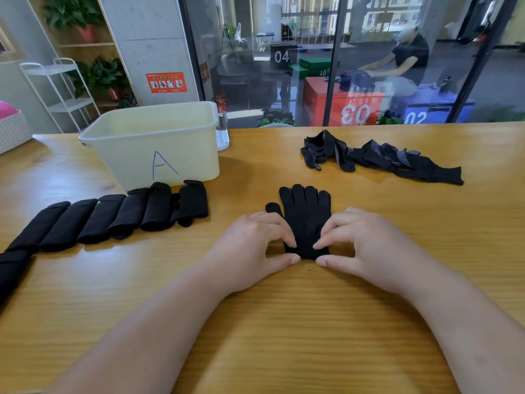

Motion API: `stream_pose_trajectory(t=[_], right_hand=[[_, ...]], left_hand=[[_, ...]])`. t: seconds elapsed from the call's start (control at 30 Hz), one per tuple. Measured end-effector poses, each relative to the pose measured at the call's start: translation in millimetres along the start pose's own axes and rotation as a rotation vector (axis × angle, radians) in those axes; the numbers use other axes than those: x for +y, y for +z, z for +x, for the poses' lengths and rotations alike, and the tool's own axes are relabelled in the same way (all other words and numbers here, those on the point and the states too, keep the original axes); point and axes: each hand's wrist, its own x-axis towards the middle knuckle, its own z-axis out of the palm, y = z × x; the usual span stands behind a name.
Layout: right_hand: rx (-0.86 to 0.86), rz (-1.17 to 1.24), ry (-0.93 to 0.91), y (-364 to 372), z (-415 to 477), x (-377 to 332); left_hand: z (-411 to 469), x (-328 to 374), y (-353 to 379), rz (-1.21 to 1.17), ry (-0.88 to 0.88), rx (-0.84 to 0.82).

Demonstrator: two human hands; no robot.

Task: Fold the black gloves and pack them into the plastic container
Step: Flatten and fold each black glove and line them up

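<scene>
A black glove (306, 214) lies flat on the wooden table (284, 322), fingers pointing away from me. My left hand (252, 245) pinches the left side of its cuff between thumb and fingertips. My right hand (360, 243) pinches the right side of the cuff the same way. A row of several folded black gloves (113, 217) lies to the left, in front of the cream plastic container (159, 137) marked "A". A loose pile of unfolded black gloves (377, 157) sits at the far right.
A small white object (223, 135) stands against the container's right side. A white woven basket (11, 129) sits at the table's far left edge. Behind the table runs a glass wall; a white shelf rack (62, 92) stands to the left.
</scene>
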Motion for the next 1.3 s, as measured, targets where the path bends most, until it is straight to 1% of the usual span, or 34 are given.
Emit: stream_pose_trajectory(t=[0.17,0.3,0.43,0.53,0.67,0.77,0.87,0.93,1.0,1.13,1.3], right_hand=[[0.044,-0.162,-0.030,3,1,-5],[0.078,-0.172,-0.002,6,1,-9],[0.105,-0.081,0.042,6,0,-9],[0.084,-0.021,0.036,5,-1,-6],[0.067,0.016,0.061,6,0,-4],[0.124,0.092,0.114,9,2,-4],[0.175,0.213,0.227,12,3,-4],[0.208,0.264,0.271,14,5,-6],[0.217,0.277,0.281,17,7,-9],[0.229,0.169,0.255,21,9,-10],[0.246,0.024,0.100,18,7,-13]], left_hand=[[-1,2,0,0.026,-0.013,0.017],[-2,5,-2,0.049,0.001,0.014],[-1,9,-1,0.087,0.008,0.042],[0,11,0,0.098,-0.009,0.083],[-3,10,-1,-0.062,-0.143,0.126],[-4,9,-2,-0.172,-0.235,0.135],[-3,11,-4,-0.236,-0.293,0.129],[-2,13,-4,-0.252,-0.325,0.132],[0,14,-1,-0.216,-0.328,0.153],[2,12,5,-0.022,-0.272,0.198],[5,10,7,0.105,-0.153,0.200]])
